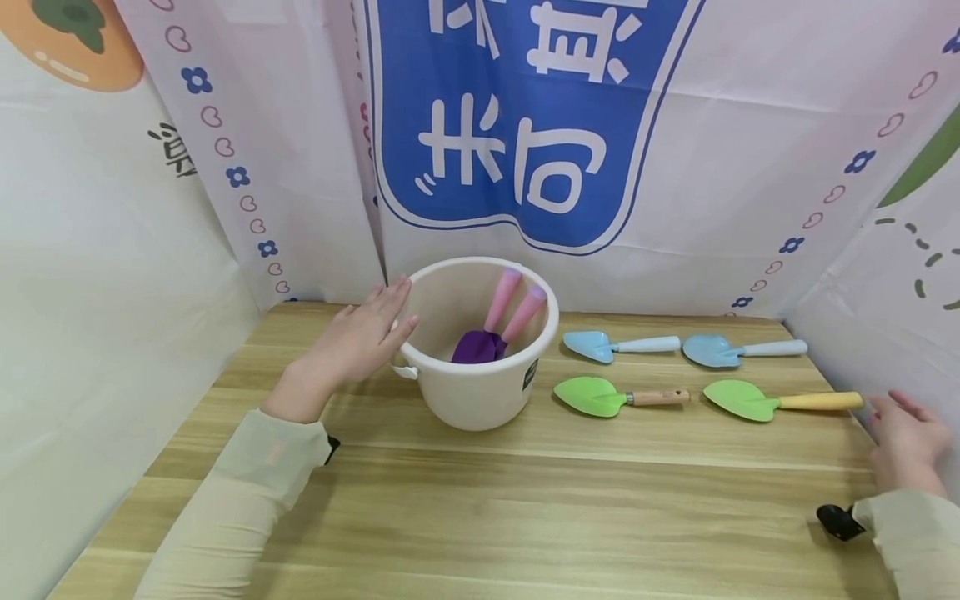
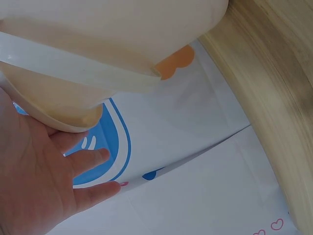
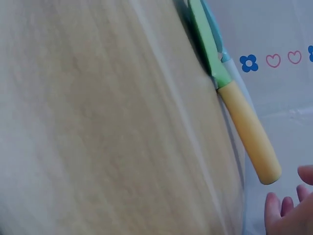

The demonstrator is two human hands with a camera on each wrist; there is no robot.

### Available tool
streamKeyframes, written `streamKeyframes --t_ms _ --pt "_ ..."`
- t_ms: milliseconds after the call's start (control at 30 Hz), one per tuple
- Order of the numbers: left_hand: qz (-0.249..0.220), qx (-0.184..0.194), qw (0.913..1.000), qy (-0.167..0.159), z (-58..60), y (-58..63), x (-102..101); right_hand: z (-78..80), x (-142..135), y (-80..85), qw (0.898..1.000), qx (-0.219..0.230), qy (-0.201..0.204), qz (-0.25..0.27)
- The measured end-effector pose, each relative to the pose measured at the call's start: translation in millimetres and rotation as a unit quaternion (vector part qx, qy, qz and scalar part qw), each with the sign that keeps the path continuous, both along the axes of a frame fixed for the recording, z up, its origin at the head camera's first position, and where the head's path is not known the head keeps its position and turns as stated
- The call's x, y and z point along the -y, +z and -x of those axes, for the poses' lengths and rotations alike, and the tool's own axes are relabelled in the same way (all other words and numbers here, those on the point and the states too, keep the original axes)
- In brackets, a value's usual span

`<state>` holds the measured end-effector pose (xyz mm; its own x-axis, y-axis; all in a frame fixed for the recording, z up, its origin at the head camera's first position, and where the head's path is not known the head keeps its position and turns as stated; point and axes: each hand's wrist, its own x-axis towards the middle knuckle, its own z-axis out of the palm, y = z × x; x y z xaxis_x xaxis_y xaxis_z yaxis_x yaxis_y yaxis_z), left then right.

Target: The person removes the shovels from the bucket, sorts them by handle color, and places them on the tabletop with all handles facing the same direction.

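A white bucket [image 1: 472, 400] stands upright toward the back of the table, left of centre. Inside it lean two purple-bladed trowels with pink handles [image 1: 502, 300]. My left hand [image 1: 360, 337] rests against the bucket's left rim with extended fingers; the left wrist view shows these fingers [image 2: 88, 159] spread beside the rim. At the far right, my right hand [image 1: 907, 433] is close to the handle end of a green trowel with a yellow handle [image 1: 817, 402]. In the right wrist view, its loosely bent fingers [image 3: 272, 208] are just apart from that yellow handle [image 3: 249, 129].
Right of the bucket lies a green trowel with a wooden handle [image 1: 592, 396]. Behind it are a light blue trowel [image 1: 592, 344] and another blue trowel [image 1: 712, 350]. Printed cloth [image 1: 720, 208] hangs along the back and sides of the wooden table [image 1: 525, 517].
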<state>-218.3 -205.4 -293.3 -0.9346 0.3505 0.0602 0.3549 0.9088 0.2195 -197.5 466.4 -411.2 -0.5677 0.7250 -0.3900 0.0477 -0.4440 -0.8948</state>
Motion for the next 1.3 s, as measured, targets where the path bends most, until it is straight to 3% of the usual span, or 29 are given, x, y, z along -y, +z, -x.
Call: streamKeyframes --t_ms 133,233,500,733,1100,1300 --pt "0.001 -0.003 1.0000 0.000 0.4 -0.8 1 8.1 -7 -5.5 0.999 -0.008 -0.030 -0.010" --pt "0.003 -0.002 1.0000 -0.002 0.4 -0.6 1 8.5 -2 -1.4 0.999 -0.017 -0.023 -0.023" --pt "0.003 -0.004 1.0000 -0.002 0.2 -0.3 0 3.4 38 41.7 0.993 -0.100 0.003 -0.059" --pt "0.003 -0.001 1.0000 -0.002 -0.5 0.0 1 7.7 49 65.4 0.980 -0.190 0.056 -0.034" --pt "0.005 -0.003 1.0000 -0.004 1.5 -0.9 1 7.1 82 98.6 0.962 -0.244 0.120 -0.018" --pt "0.001 -0.002 1.0000 -0.001 1.9 -2.1 1 7.3 102 111.8 0.945 -0.278 0.174 -0.014"
